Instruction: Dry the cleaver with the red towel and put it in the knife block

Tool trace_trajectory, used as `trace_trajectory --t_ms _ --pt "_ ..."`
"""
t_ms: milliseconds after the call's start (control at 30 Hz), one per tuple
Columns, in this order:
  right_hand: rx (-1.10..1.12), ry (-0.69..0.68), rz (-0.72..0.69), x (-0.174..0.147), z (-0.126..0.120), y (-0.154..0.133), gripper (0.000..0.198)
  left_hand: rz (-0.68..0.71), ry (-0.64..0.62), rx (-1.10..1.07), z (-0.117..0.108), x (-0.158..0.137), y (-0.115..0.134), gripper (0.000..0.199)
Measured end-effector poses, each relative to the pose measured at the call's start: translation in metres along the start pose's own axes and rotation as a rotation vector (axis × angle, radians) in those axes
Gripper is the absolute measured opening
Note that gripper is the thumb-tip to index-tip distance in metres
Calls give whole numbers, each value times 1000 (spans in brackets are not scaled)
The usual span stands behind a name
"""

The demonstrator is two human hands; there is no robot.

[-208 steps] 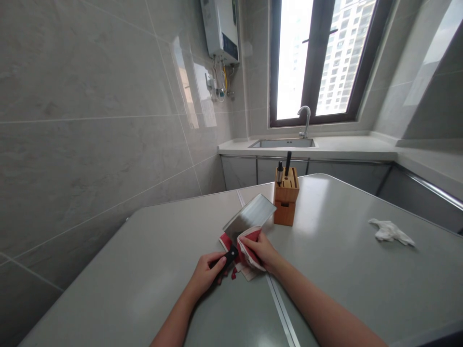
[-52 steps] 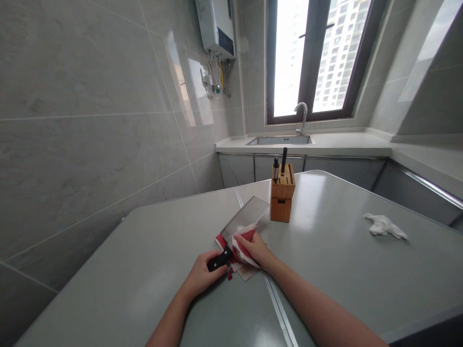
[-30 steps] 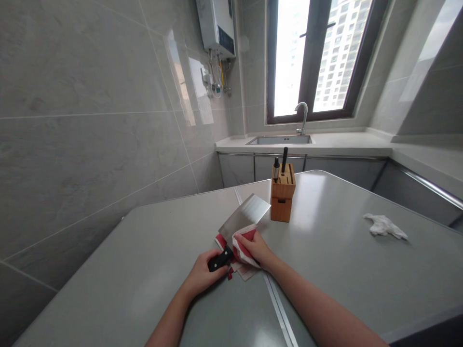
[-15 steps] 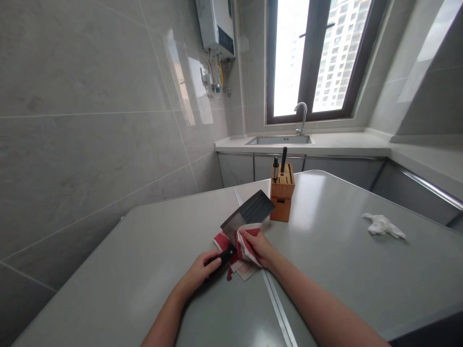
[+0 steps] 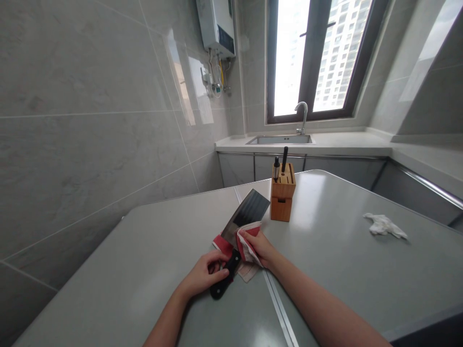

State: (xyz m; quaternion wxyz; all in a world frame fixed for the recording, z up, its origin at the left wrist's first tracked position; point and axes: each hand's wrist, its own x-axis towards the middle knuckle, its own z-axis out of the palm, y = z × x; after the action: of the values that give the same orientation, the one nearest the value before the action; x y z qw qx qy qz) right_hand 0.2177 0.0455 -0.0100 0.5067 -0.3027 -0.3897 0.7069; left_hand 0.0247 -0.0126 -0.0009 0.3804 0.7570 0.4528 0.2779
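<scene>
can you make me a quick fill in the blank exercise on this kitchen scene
1. The left hand grips the cleaver by its black ____.
2. The right hand presses a red and white ____ against the blade.
3. The wooden knife block stands on the ____.
4. A crumpled white rag lies to the ____ of the block.

Missing words: handle; cloth; table; right

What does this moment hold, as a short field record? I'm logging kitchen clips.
left hand: grips the black handle of the cleaver
right hand: presses a red and white cloth against the blade
cleaver: blade raised, pointing toward the knife block
knife block: wooden, upright on the table, two handles sticking out
rag: white, crumpled, at the table's right
background: sink with tap under the window
</scene>
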Motion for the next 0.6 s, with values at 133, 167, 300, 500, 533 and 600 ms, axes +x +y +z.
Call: trace_trajectory --t_ms 133,167,300,500,533,600 --pt "28 27 20 0 2 -2 41 -4 -1 9 1 0 0 39" --pt "46 33 32 0 2 -2 40 -6 0 8 1 0 0 39" --pt "125 54 78 -1 6 -6 38 4 8 18 2 0 -1 39" --pt "179 71 116 -1 8 -8 37 -8 -3 36 3 0 1 40" --pt "179 73 117 -1 8 -8 37 -7 -4 40 3 0 1 39" --pt "174 79 119 0 7 -8 36 -1 -5 49 3 0 2 39"
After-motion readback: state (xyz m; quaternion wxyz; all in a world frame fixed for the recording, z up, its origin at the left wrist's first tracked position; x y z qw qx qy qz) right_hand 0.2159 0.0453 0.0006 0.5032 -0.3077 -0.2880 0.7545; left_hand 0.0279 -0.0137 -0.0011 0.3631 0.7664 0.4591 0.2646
